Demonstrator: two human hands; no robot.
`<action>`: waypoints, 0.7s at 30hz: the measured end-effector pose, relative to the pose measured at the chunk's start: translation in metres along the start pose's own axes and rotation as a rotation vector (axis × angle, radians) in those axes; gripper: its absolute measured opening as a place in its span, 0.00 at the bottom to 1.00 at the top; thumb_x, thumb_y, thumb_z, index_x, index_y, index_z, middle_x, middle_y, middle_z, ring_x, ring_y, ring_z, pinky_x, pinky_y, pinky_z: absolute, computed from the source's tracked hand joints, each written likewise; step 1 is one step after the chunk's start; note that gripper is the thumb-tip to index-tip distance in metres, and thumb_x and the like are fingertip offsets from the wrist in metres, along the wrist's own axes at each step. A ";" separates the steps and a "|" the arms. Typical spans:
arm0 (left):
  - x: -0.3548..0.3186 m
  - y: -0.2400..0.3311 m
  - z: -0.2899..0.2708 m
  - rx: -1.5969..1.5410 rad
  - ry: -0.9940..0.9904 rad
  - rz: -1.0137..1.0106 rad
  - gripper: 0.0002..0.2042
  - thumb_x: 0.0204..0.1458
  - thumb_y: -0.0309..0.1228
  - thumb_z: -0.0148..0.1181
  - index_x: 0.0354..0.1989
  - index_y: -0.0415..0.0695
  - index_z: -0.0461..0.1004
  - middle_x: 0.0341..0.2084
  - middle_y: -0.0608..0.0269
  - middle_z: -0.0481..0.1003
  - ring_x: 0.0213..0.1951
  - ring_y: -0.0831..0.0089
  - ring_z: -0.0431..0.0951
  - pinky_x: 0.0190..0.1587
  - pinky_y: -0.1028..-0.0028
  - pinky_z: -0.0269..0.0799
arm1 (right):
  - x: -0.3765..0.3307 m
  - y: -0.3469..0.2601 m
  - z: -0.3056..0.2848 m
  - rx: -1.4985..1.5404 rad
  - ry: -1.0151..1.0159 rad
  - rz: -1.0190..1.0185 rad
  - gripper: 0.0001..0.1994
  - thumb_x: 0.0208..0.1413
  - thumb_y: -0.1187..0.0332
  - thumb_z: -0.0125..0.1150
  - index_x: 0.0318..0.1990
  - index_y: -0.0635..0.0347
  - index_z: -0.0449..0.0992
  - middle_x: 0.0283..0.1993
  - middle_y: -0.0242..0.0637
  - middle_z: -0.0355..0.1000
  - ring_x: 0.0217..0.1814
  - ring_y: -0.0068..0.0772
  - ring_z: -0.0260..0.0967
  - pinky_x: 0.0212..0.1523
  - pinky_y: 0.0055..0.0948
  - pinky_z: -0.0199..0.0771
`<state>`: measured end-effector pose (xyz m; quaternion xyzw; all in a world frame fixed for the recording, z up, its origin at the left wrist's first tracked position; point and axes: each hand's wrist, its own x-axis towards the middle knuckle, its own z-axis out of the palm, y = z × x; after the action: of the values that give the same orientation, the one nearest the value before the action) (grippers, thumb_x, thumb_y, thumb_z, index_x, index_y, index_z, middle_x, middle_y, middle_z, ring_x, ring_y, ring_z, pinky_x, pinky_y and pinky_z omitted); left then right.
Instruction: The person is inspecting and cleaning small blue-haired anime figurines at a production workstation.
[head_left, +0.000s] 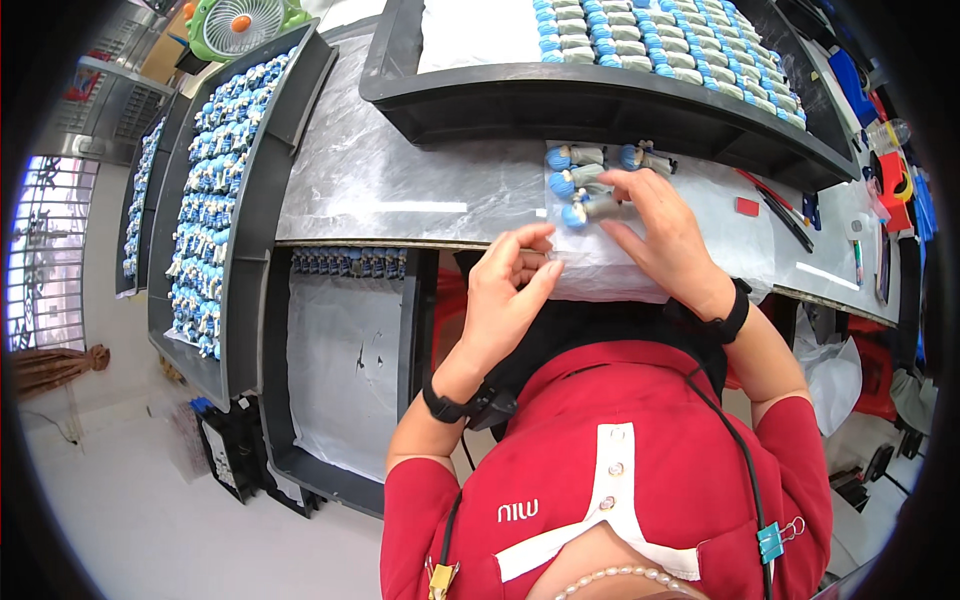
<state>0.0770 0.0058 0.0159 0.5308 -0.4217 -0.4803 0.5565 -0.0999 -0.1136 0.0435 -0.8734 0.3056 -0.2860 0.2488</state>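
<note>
Small figurines with blue heads and grey bodies lie on a clear sheet (690,245) at the table's front edge. My right hand (655,225) is over them, thumb and forefinger apart on either side of the nearest figurine (576,215); no firm grip shows. Its fingertips partly cover the middle figurine (562,183). Behind lie another figurine (585,156) and a darker-looking one (633,157). My left hand (508,285) hovers by the table edge, left of the nearest figurine, its fingers loosely curled and thumb apart, with nothing visible between them.
A large dark tray (600,105) holding rows of figurines stands at the back. Another figurine tray (245,210) is at the left, and a lined tray (340,470) sits below table level. Pens (785,215), a red block (747,206) and a green fan (240,25) are around.
</note>
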 end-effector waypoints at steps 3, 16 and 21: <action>0.014 0.000 0.012 0.054 0.018 0.001 0.20 0.51 0.19 0.58 0.54 0.36 0.65 0.43 0.60 0.66 0.38 0.78 0.75 0.41 0.80 0.72 | -0.003 0.005 0.001 -0.075 -0.015 -0.061 0.14 0.37 0.79 0.64 0.35 0.60 0.71 0.39 0.38 0.67 0.43 0.42 0.65 0.42 0.35 0.68; 0.016 0.006 0.038 -0.168 -0.031 -0.100 0.19 0.53 0.23 0.58 0.54 0.37 0.66 0.44 0.60 0.70 0.37 0.78 0.76 0.37 0.81 0.71 | -0.029 0.006 -0.012 0.336 -0.006 0.081 0.15 0.39 0.78 0.66 0.35 0.62 0.68 0.34 0.38 0.67 0.34 0.35 0.67 0.35 0.28 0.69; 0.014 0.012 0.049 -0.282 -0.067 -0.071 0.19 0.54 0.25 0.57 0.54 0.37 0.66 0.43 0.59 0.72 0.38 0.78 0.75 0.40 0.80 0.71 | -0.037 0.003 -0.024 0.407 0.038 0.080 0.16 0.41 0.76 0.66 0.39 0.63 0.70 0.36 0.37 0.69 0.34 0.31 0.68 0.36 0.27 0.70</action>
<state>0.0324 -0.0176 0.0311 0.4458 -0.3494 -0.5715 0.5938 -0.1414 -0.0970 0.0460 -0.7866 0.2806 -0.3484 0.4256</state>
